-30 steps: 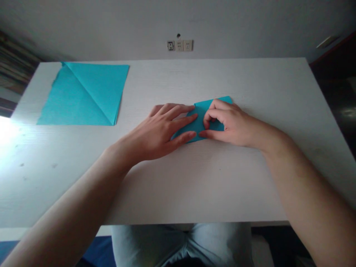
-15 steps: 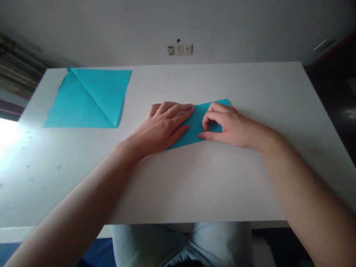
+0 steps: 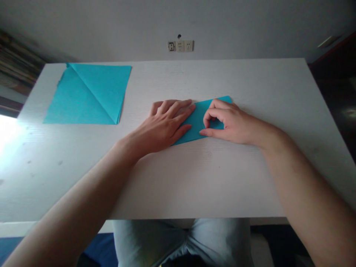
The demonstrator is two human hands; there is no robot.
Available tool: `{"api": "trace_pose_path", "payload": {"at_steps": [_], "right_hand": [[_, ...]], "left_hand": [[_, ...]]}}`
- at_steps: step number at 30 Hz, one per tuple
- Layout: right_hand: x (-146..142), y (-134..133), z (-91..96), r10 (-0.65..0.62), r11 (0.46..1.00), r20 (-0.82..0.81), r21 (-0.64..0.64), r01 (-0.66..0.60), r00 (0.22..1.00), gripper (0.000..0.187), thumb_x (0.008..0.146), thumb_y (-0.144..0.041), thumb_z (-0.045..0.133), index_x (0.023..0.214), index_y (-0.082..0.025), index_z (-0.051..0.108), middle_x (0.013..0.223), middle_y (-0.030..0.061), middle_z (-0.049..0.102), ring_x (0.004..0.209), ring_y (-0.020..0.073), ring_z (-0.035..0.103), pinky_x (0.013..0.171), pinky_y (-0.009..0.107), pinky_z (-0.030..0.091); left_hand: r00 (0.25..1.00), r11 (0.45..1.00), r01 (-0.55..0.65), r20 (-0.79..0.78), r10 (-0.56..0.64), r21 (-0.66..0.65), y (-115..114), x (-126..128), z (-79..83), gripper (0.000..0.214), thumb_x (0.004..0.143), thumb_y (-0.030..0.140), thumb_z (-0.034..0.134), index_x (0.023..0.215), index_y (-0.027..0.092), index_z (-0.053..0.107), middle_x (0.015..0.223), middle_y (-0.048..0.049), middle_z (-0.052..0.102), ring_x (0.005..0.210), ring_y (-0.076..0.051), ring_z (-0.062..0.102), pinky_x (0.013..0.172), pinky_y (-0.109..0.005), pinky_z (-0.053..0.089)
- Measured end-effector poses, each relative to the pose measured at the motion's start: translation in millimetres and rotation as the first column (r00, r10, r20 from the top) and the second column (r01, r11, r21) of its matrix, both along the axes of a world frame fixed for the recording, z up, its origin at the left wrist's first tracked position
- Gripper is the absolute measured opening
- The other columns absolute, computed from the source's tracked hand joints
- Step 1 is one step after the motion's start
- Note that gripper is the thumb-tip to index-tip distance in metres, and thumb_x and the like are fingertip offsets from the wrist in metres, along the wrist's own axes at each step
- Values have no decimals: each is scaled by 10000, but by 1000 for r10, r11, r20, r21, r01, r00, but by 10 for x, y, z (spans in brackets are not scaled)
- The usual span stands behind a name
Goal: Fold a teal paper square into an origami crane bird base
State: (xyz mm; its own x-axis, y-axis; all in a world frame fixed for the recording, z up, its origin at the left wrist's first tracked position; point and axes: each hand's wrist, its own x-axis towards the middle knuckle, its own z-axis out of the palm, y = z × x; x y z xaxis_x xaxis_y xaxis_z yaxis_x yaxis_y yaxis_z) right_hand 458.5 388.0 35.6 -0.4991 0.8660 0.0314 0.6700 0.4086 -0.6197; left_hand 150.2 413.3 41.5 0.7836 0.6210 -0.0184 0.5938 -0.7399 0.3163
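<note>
A folded turquoise paper [image 3: 197, 118] lies on the white table, a little tilted, its right end farther from me. My left hand [image 3: 169, 120] rests flat over its left part with the fingers spread, hiding that end. On the right part sits my right hand [image 3: 222, 120], its fingers curled and the thumb stretched along the near edge. A gap shows between that thumb and the curled fingers, with nothing gripped in it.
Turquoise sheets [image 3: 91, 96] with a diagonal crease lie at the far left of the white table [image 3: 178, 181]. Behind the table rises a grey wall with sockets [image 3: 180, 46]. The near table edge runs just above my legs.
The view has tipped slightly, so the table sits higher in the picture. My left hand has shifted slightly right on the paper; my right hand keeps nearly the same pose.
</note>
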Motion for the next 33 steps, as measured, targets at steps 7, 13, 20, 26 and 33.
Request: {"api": "trace_pose_path", "payload": {"at_steps": [7,13,20,26,33], "right_hand": [[7,-14,-6,-12,1000,12,11,12,1000,246,1042,-412,987,988,-293,778,1124,50,647,1043,308,648,1037,482,532],[24,-14,-7,-4,1000,7,10,4,1000,258,1056,-460,968,994,-297,779,1137,55,657,1024,307,651,1034,485,552],[14,-13,3,-9,1000,17,2,9,1000,263,1036,-407,980,989,-292,749,1139,46,654,1006,291,641,1014,466,532],[-1,-17,31,-13,1000,32,-5,13,999,279,1031,-415,972,969,-291,730,1107,45,642,975,291,640,969,465,507],[20,5,4,-11,1000,40,8,11,999,261,1039,-456,952,997,-282,762,1143,52,675,997,286,669,964,460,512]], "left_hand": [[1000,1000,13,0,-13,25,64,-35,-83,742,1365,546,362,2031,223,426,2051,-230,477,1861,-472,465,1524,-735,367],[1000,1000,21,-6,-21,10,93,-60,-73,774,1356,595,397,2058,272,377,2075,-202,441,1893,-471,415,1565,-732,302],[999,1000,-10,-47,10,7,195,-73,-45,811,1298,664,586,2044,383,438,2093,-168,402,1921,-514,360,1585,-786,255],[999,999,-36,5,36,10,204,-55,-64,718,1327,670,489,2002,428,527,2031,-151,489,1887,-459,400,1576,-770,269],[992,993,-113,59,111,29,177,48,-69,629,1361,504,404,1939,412,637,1949,-176,569,1798,-479,483,1528,-832,319]]}}
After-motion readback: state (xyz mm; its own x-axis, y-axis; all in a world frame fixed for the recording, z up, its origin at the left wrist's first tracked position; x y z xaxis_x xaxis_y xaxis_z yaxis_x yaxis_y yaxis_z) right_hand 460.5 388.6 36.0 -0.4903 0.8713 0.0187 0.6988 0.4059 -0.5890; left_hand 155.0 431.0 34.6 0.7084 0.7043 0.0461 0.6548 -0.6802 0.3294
